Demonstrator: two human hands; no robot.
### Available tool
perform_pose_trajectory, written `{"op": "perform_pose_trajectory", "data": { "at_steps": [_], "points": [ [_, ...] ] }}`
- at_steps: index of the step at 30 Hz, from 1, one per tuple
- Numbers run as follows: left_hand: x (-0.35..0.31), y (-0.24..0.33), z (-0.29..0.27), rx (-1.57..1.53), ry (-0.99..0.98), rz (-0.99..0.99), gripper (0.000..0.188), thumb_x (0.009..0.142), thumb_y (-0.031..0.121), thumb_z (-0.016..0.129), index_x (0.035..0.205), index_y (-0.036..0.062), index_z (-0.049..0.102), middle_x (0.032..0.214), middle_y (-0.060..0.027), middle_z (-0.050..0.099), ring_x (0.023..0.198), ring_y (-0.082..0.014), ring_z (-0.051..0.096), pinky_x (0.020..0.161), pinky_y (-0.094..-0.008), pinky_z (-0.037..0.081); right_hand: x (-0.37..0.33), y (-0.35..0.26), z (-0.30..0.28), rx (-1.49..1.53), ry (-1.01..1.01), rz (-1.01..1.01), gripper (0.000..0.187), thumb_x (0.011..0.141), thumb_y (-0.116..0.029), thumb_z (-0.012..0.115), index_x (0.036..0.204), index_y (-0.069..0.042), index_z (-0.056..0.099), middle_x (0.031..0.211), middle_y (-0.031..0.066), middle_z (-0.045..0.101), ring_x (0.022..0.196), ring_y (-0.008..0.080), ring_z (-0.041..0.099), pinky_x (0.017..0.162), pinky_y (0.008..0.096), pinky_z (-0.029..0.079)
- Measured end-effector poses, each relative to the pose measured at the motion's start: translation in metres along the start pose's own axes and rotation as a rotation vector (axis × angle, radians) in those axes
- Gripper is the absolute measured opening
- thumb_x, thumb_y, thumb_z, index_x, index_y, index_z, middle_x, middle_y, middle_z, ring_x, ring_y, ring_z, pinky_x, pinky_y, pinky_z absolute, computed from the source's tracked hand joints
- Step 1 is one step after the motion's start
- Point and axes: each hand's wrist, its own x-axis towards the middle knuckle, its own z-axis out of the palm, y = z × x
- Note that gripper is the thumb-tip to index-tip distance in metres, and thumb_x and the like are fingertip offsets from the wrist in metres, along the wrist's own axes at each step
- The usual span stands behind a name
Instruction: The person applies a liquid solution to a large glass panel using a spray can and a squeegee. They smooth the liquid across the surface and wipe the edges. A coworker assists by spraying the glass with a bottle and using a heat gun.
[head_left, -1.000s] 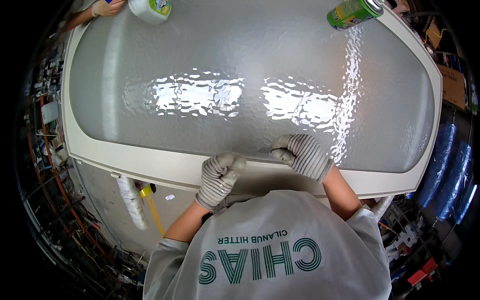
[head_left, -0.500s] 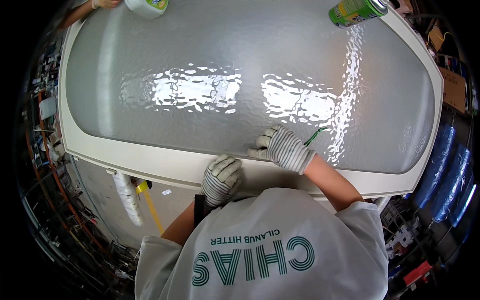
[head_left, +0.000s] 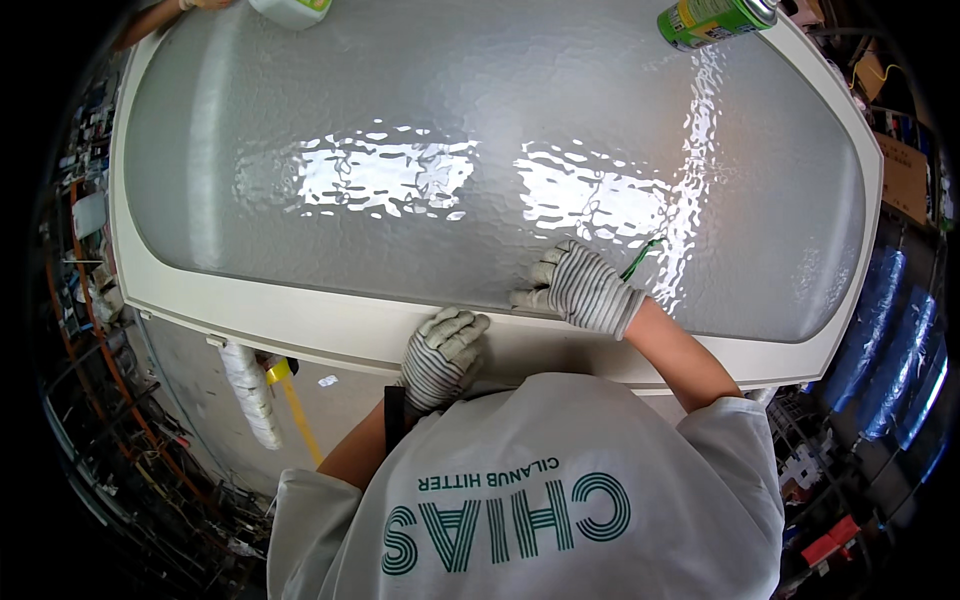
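A large panel of rippled grey glass [head_left: 400, 70] set in a cream frame [head_left: 260, 302] lies in front of me. My left hand [head_left: 444, 356], in a grey-striped glove, rests on the near frame rail with its fingers lying slightly bent over it. My right hand [head_left: 585, 288], gloved the same way, is curled over the seam between glass and frame, thumb side against the rail. A thin green strip [head_left: 641, 259] sticks out from behind this hand over the glass; the rest of it is hidden by the glove.
A green spray can [head_left: 708, 20] stands at the far right of the glass, a white bottle [head_left: 292, 10] at the far left beside another person's hand [head_left: 208, 4]. Blue wrapped rolls [head_left: 868, 330] and a cardboard box [head_left: 900, 178] are on the right. Crowded shelving [head_left: 80, 300] lines the left.
My right hand has slid a little to the right along the seam, and the green strip has shifted with it. My left hand stays on the frame.
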Motion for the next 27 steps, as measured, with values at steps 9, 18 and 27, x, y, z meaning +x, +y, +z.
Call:
{"op": "perform_pose_trajectory", "data": {
  "at_steps": [9, 18, 27],
  "points": [
    [-0.003, -0.001, 0.004, -0.015, -0.021, -0.038, 0.016, 0.065, 0.014, 0.071, 0.077, 0.0036, 0.069, 0.116, -0.0104, 0.067, 0.11, -0.026, 0.061, 0.1, -0.0448, 0.044, -0.026, -0.004, 0.011, -0.005, 0.081, 0.044, 0.037, 0.089, -0.016, 0.049, 0.121, -0.027, 0.064, 0.098, 0.0025, 0.062, 0.093, 0.0229, 0.058, 0.084, 0.0382, 0.046],
    [-0.005, -0.002, 0.006, 0.006, -0.006, -0.024, 0.017, 0.067, 0.015, 0.071, 0.079, 0.0039, 0.07, 0.118, -0.0103, 0.065, 0.111, -0.0268, 0.059, 0.1, -0.045, 0.044, -0.021, -0.011, 0.016, -0.051, 0.224, 0.046, 0.038, 0.085, -0.015, 0.051, 0.117, -0.026, 0.067, 0.085, 0.002, 0.06, 0.079, 0.0222, 0.055, 0.076, 0.0366, 0.046],
    [-0.003, 0.0, 0.004, 0.024, -0.011, -0.024, 0.016, 0.068, 0.015, 0.071, 0.08, 0.0043, 0.07, 0.119, -0.01, 0.065, 0.11, -0.0263, 0.059, 0.1, -0.0456, 0.044, -0.022, -0.009, 0.006, 0.017, 0.009, 0.143, 0.037, 0.087, -0.017, 0.049, 0.119, -0.025, 0.065, 0.1, 0.003, 0.064, 0.097, 0.0244, 0.06, 0.084, 0.0389, 0.048]
  ]
}}
